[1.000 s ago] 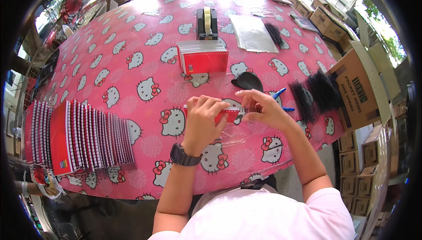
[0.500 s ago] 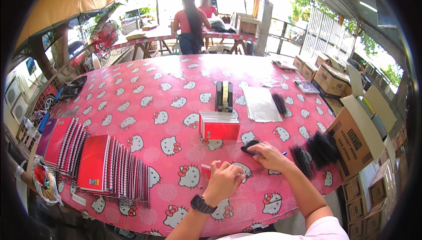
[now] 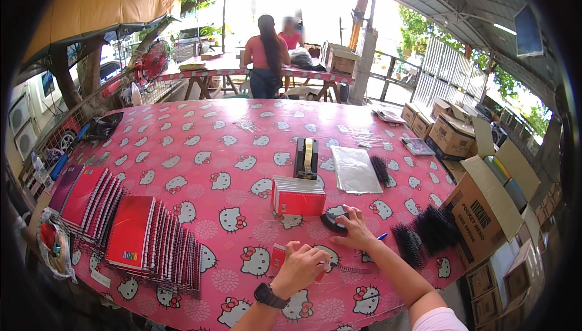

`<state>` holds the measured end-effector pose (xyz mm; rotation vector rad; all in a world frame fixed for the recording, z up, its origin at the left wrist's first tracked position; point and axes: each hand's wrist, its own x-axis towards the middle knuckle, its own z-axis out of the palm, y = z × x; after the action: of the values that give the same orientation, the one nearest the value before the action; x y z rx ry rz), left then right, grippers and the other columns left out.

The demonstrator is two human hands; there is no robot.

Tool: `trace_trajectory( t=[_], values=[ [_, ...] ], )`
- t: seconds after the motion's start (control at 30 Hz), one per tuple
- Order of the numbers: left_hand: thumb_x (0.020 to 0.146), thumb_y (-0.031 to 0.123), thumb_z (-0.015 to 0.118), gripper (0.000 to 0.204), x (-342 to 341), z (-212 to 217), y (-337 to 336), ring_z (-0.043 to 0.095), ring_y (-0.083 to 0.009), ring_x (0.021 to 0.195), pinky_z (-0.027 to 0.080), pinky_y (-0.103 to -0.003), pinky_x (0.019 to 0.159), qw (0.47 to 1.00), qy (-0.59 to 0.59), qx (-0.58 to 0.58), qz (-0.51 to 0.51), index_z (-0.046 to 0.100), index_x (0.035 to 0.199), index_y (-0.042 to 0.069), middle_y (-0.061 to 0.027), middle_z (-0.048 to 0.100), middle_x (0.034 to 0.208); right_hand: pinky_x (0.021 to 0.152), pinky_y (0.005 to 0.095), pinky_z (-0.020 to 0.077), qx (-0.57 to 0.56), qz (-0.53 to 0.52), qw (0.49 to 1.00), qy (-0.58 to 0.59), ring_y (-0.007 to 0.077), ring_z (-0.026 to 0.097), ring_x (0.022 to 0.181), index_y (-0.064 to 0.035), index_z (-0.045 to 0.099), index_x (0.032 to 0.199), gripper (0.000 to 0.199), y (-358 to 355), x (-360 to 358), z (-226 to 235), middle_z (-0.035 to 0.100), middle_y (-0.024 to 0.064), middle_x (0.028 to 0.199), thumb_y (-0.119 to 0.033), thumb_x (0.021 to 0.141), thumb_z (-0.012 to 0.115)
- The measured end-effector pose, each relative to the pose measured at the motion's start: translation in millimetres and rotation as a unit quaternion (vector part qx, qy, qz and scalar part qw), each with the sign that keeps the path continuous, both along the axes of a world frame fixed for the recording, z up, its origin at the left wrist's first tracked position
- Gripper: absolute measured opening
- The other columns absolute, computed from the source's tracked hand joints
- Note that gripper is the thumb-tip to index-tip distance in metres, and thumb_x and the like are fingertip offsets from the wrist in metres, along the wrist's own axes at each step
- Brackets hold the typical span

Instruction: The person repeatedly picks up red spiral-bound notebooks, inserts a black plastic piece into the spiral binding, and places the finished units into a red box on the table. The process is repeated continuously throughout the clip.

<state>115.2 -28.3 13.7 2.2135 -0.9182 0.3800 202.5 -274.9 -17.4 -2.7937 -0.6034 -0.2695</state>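
My left hand [image 3: 301, 268] curls its fingers, pressing down a small red spiral-bound notebook [image 3: 280, 256]. My right hand [image 3: 354, 228], fingers spread, rests flat on a black coil [image 3: 334, 219] at one o'clock from it.

open brown carton [image 3: 485, 210] right of table | stacked brown cartons [image 3: 451, 134] behind it | dark screen [image 3: 526, 31] overhead right

Small red notebook [image 3: 280, 257]: flat on the pink patterned table [image 3: 200, 143], near its front edge, partly covered. Black spiral binding coil [image 3: 351, 268]: lying lengthwise just right of it. Black flat object [image 3: 334, 219]: beyond the coil.
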Motion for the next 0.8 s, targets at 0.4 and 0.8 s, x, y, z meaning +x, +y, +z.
trace_trajectory(
  t=[0.4, 0.8],
  values=[
    [0.084, 0.037, 0.066, 0.023, 4, -10, -3, 0.059, -0.0163, 0.095, 0.024, -0.049, 0.102, 0.999, -0.025, 0.012, 0.016, 0.066, 0.082, 0.014, 0.0035, 0.066, 0.090, 0.105, 0.0593, 0.0239, 0.081, -0.252, 0.956, 0.126, 0.0495, 0.020, 0.136, -0.0157, 0.051, 0.119, 0.056, 48, 3, 4, 0.051, 0.0137, 0.133, -0.049, 0.077, 0.069],
    [0.066, 0.034, 0.079, 0.022, 13, -3, 23, 0.057, -0.0140, 0.093, 0.022, -0.049, 0.103, 0.997, -0.043, 0.004, 0.063, 0.068, 0.075, 0.017, 0.0046, 0.062, 0.080, 0.099, 0.0409, 0.0399, 0.667, 0.193, 0.598, 0.400, 0.0317, 0.053, 0.114, 0.0005, 0.064, 0.101, 0.037, 13, -64, 31, 0.062, 0.0172, 0.119, -0.032, 0.084, 0.069]
  ],
)
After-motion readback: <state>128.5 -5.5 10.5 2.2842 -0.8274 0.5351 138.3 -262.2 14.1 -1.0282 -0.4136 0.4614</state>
